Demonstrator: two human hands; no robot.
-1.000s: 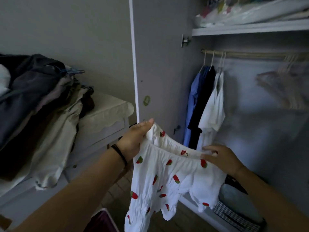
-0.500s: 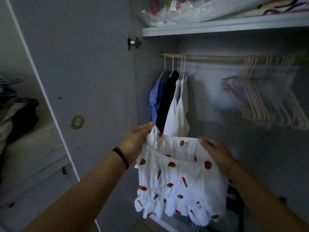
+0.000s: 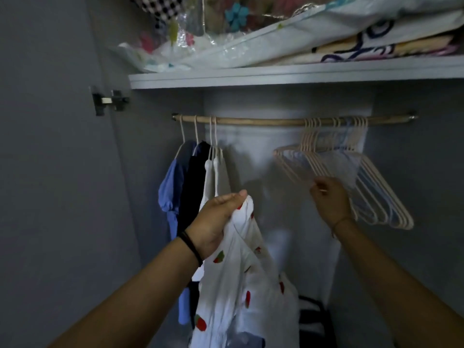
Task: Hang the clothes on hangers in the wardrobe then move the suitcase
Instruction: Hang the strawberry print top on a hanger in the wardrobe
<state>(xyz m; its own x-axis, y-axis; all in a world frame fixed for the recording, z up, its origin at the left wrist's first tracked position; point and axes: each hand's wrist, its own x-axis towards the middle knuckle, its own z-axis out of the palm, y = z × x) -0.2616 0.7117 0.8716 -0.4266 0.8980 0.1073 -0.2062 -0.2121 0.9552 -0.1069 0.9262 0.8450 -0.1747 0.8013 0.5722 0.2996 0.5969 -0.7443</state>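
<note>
Dim wardrobe interior, brighter patch on the back wall — soft motion blur, wide-angle bending at edges

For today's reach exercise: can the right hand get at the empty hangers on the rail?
Probably yes: the right hand is raised against the empty hangers, fingers seemingly curled on one, with nothing between them. The left hand grips the white top, apart from them.
</note>
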